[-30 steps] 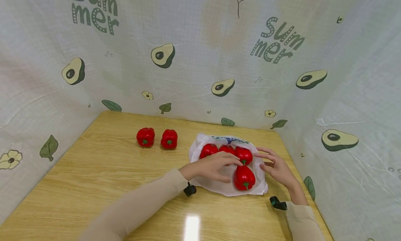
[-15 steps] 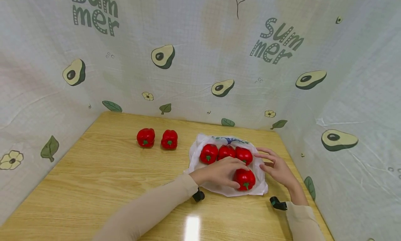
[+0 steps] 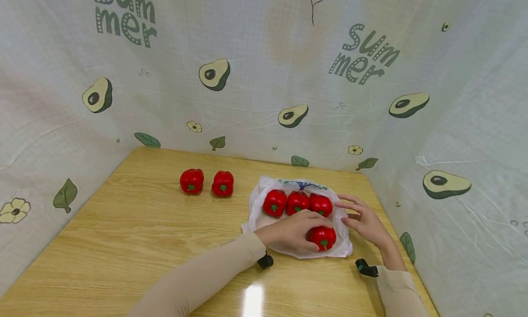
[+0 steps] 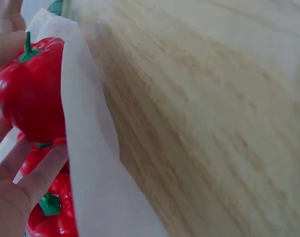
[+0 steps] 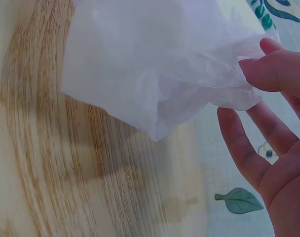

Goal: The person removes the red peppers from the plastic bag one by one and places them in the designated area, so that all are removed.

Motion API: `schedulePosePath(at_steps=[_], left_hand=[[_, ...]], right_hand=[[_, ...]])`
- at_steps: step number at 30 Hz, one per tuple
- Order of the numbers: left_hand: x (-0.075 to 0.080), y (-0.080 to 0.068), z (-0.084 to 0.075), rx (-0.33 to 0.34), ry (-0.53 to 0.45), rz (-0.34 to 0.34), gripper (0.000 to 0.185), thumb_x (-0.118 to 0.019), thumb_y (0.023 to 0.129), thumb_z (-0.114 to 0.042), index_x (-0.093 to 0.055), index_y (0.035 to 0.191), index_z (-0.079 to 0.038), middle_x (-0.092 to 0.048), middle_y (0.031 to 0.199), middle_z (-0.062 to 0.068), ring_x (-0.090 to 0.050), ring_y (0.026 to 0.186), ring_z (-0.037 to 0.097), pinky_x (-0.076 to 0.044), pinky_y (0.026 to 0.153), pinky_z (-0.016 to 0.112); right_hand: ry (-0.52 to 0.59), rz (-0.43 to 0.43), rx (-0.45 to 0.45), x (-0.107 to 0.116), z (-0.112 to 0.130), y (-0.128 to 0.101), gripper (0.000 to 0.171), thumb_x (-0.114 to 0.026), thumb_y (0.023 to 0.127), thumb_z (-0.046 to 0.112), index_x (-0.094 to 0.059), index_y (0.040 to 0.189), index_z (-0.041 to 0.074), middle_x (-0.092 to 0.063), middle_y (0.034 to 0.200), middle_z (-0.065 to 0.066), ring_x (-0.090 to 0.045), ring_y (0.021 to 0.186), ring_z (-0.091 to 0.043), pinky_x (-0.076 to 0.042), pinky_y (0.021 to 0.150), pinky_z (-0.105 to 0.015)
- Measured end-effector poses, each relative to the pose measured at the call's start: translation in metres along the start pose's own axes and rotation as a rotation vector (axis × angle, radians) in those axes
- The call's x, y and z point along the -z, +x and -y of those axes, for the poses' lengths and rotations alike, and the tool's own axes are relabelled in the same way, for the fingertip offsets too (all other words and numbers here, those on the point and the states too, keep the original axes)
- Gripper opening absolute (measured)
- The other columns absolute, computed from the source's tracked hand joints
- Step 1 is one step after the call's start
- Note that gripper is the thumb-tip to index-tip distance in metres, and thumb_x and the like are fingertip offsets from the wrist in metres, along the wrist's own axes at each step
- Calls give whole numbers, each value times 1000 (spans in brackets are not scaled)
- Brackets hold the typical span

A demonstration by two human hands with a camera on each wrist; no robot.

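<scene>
Should the right hand [image 3: 364,221] pinching the white plastic bag [image 3: 341,247] slip, its rim could sag onto the red bell pepper [image 3: 324,237] clasped inside by the left hand [image 3: 296,230].

Head view: bright, diffuse light; 1 patch of glare [image 3: 253,301] lies on the table [image 3: 144,243], nearer the camera than the left hand [image 3: 294,230]; small highlights mark the peppers [image 3: 298,200] just beyond it. The 2 wrist views: dimmer, cooler; grain blurs beside the left hand, and soft shadow borders the bag [image 5: 125,54] beside the right hand [image 3: 367,223].
</scene>
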State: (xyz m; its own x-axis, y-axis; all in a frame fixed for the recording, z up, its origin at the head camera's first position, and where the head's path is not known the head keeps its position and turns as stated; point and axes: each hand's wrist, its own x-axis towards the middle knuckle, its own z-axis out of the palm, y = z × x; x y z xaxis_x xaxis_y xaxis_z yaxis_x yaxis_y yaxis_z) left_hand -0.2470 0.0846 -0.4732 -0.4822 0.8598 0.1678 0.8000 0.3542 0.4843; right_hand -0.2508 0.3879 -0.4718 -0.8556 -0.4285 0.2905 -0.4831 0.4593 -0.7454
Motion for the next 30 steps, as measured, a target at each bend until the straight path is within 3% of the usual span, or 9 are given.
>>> schedulePosePath(at_steps=[8, 17, 30], left_hand=[[-6, 1, 1, 10, 41, -25, 60, -76, 98, -35, -53, 153, -34, -49, 157, -11, -41, 144, 8, -41, 116, 26], [-6, 2, -1, 34, 44, -46, 55, -77, 98, -29, -56, 149, -33, -54, 151, -10, -46, 137, 8, -45, 111, 25], [-7, 5, 0, 8, 54, -44, 53, -78, 98, -26, -59, 147, -29, -56, 149, -9, -47, 137, 9, -41, 115, 25]], right_hand=[[17, 5, -18, 1, 1, 0, 45, -74, 96, -5, -69, 139, 5, -46, 159, -15, -48, 136, -1, -58, 97, -27], [-5, 2, 8, 0, -2, 0, 44, -74, 95, -5, -68, 139, 2, -47, 157, -18, -48, 134, 0, -58, 96, -25], [-20, 3, -10, 1, 0, -1, 47, -74, 94, -6, -68, 139, 6, -48, 156, -18, -48, 133, 3, -58, 96, -25]])
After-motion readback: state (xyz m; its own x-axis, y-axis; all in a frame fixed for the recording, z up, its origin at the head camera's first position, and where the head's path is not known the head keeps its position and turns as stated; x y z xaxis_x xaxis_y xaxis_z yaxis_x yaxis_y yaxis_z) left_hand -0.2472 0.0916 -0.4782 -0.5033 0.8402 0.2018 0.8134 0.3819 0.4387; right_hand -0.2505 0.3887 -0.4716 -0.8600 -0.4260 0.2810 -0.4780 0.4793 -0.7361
